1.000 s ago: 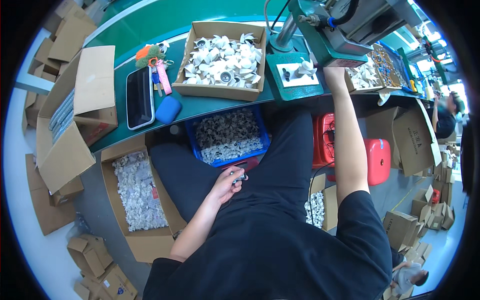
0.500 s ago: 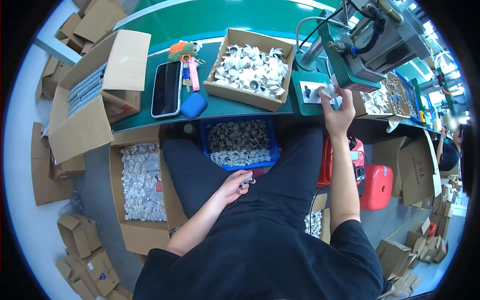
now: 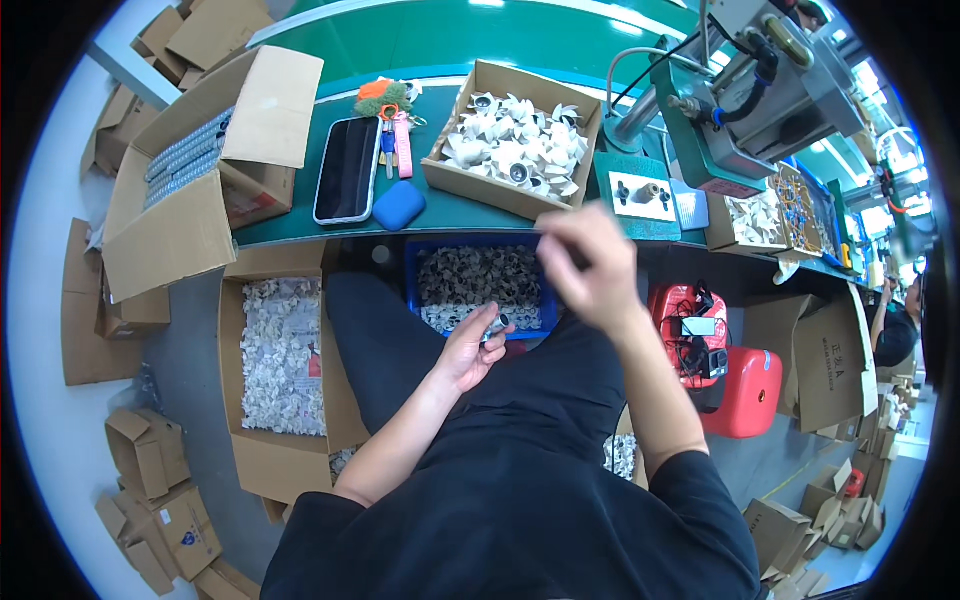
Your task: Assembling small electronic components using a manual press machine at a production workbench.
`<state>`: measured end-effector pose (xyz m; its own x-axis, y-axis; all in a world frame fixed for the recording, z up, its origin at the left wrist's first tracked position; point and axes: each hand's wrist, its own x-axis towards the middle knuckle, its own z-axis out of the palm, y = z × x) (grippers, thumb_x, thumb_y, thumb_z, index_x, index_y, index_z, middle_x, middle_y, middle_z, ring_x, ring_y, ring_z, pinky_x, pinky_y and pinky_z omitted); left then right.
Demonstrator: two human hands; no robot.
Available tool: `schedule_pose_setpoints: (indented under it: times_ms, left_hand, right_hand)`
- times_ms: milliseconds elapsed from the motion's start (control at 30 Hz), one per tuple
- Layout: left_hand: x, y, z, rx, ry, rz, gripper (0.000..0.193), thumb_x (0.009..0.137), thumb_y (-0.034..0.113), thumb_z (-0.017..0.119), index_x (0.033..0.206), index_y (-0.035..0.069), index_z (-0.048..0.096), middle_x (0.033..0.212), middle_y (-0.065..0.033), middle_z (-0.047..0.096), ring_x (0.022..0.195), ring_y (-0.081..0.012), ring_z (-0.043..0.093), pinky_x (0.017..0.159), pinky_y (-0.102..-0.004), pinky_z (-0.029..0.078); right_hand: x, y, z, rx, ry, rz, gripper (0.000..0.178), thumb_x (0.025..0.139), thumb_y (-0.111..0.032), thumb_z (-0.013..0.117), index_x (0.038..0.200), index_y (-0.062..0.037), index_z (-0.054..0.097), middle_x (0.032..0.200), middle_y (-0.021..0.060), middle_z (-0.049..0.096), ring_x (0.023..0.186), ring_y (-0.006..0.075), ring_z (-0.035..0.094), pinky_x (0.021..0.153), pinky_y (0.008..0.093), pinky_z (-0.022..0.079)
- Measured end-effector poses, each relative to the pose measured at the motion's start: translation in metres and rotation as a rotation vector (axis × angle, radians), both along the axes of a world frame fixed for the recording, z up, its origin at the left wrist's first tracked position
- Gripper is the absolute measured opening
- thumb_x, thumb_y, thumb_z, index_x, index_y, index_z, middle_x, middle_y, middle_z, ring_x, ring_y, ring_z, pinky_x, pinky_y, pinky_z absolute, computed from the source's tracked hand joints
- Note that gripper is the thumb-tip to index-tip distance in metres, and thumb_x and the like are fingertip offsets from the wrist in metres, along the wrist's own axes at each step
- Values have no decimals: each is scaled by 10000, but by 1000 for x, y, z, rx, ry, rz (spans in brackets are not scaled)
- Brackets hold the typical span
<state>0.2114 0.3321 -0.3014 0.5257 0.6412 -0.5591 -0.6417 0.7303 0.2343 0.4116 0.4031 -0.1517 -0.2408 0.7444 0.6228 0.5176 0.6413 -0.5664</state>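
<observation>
By the workbench's (image 3: 300, 218) near edge, a cardboard tray (image 3: 480, 193) holds white impellers (image 3: 520, 145); the blurred right hand (image 3: 598, 265), finger grip undiscernible, obscures that edge. Left hand (image 3: 472, 350) fingers clasp a metallic part (image 3: 498, 325).

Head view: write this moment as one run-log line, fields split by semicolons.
left hand: holds small metallic part; right hand: blurred, near bench, grip unclear; bench carton: white bladed parts

Dark printed characters (image 3: 838, 368) mark a large right-hand carton (image 3: 816, 345); a blue emblem (image 3: 188, 538) marks a lower-left carton (image 3: 198, 520).
</observation>
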Motion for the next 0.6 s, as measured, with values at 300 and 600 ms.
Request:
schedule_pose_setpoints:
  times_ms: [300,600]
  left_hand:
    - [22,-9,27,206,140,-9,177,1045,265,585,1105,106,534,932,-25,593,637,-51,478,514,-191,379]
    - [21,-7,15,188,140,9,191,1050,277,574,1097,94,546,935,-79,636,601,-56,466,508,-200,366]
  right_hand:
    - [-2,-64,-63,-747,61,73,303,801,-82,786,1077,11,703,911,127,669,795,232,663,720,333,544]
    - [21,-47,-47,-553,209,-8,245,804,-79,792,1012,22,712,906,105,672,764,184,667,687,297,538]
